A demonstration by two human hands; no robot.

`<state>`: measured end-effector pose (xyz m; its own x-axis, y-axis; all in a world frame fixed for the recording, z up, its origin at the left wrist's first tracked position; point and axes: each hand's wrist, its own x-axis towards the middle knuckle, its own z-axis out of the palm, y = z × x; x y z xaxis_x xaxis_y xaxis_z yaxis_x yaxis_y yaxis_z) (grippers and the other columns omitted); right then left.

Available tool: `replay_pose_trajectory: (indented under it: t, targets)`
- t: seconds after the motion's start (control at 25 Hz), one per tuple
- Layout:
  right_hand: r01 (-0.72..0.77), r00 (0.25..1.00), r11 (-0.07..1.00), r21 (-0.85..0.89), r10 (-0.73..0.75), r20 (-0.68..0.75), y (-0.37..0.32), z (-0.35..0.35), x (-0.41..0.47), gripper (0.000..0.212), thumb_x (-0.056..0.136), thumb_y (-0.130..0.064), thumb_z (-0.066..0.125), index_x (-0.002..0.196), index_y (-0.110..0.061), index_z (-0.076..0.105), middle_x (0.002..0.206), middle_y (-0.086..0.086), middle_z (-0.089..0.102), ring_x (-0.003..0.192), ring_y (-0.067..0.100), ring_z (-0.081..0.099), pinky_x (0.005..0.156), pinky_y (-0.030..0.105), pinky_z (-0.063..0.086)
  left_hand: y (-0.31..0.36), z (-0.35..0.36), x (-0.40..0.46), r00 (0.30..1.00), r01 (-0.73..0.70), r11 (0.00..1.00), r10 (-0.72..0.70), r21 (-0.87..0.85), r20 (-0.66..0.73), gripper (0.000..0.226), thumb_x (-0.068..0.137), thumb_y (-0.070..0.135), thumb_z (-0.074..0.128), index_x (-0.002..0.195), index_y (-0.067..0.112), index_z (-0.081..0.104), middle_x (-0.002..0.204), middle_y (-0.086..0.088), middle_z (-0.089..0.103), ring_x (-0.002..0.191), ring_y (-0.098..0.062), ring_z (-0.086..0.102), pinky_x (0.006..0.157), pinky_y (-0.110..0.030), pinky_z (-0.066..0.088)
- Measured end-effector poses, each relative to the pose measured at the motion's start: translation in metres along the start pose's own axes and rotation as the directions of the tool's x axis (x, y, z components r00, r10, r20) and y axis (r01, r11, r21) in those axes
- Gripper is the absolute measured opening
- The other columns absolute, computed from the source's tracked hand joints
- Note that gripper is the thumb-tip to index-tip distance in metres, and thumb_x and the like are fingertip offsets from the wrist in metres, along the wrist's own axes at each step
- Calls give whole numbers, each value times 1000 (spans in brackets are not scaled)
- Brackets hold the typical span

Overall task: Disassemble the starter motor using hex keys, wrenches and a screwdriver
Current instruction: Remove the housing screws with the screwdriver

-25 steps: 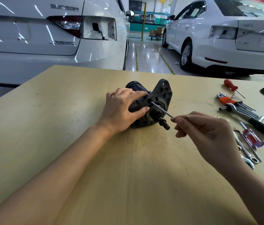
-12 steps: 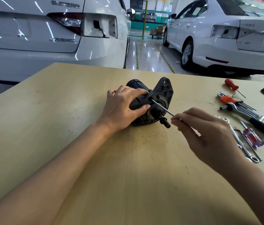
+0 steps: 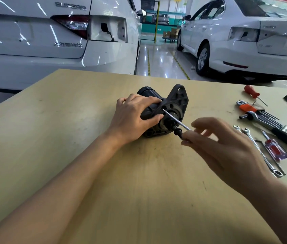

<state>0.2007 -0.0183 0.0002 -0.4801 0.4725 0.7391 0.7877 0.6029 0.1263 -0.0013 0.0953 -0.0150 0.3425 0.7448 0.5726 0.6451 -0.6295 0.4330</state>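
Your left hand [image 3: 135,117] gripped the dark starter motor [image 3: 164,111], which lay on its side near the middle of the pale wooden table [image 3: 68,138], its mounting flange turned toward you. Your right hand [image 3: 227,148] pinched the near end of a long, thin silver bolt [image 3: 176,120] between thumb and forefinger, the other fingers loosely spread; the bolt's far end sat in a hole in the flange face. To your right on the table lay a red-handled screwdriver [image 3: 252,91], a hex key set in an orange holder [image 3: 259,111], a black-handled ratchet [image 3: 276,131], a combination wrench [image 3: 260,152] and a clear-and-red-handled screwdriver [image 3: 275,148]. Two white cars [image 3: 51,41] stood parked beyond the table on a glossy workshop floor.
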Motion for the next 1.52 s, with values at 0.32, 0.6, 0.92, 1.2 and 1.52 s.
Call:
replay_pose_trajectory:
  t: [0.32, 0.6, 0.92, 1.2, 1.52]
  targets:
    - [-316, 350, -274, 908, 856, 381, 29, -11, 28, 36, 83, -47, 58, 61, -21, 69, 50, -4, 57, 32, 6, 38, 40, 14, 38, -2, -14, 1, 995, -20, 987, 36, -157, 98, 43, 78, 40, 65, 118, 24, 66, 99, 21, 59, 100, -8, 53, 104, -46, 34]
    - [-375, 656, -246, 894, 611, 443, 27, -11, 22, 34, 86, -7, 48, 118, 2, 58, 77, 4, 62, 62, 9, 54, 64, 23, 52, 5, -25, -4, 975, 127, 899, -35, -419, 219, 40, 76, 14, 80, 106, 36, 67, 101, 5, 62, 98, -9, 59, 94, -25, 47]
    - [-354, 935, 881, 313, 336, 113, 5, -1, 14, 21, 92, -19, 57, 108, -17, 71, 71, -7, 67, 69, 16, 57, 75, 32, 46, 12, -28, -8, 960, 197, 818, -49, -540, 276, 44, 75, -3, 74, 109, 25, 67, 99, 15, 70, 97, -2, 66, 88, -17, 49]
    - [-301, 923, 943, 139, 251, 292, 5, 7, 14, 29, 97, -38, 43, 109, -27, 66, 73, -14, 63, 59, 9, 55, 51, 35, 46, 17, -26, -8, 970, 189, 828, -74, -528, 232, 43, 69, 8, 84, 109, 14, 67, 105, 4, 70, 95, -3, 67, 89, -17, 49]
    - [-359, 929, 881, 308, 308, 204, 6, 22, 11, 2, 90, -18, 63, 91, -16, 65, 72, -12, 61, 62, 12, 53, 55, 23, 41, 13, -21, -10, 979, 121, 922, -50, -367, 196, 49, 72, 25, 81, 119, 28, 66, 121, 4, 62, 121, -11, 49, 109, -36, 37]
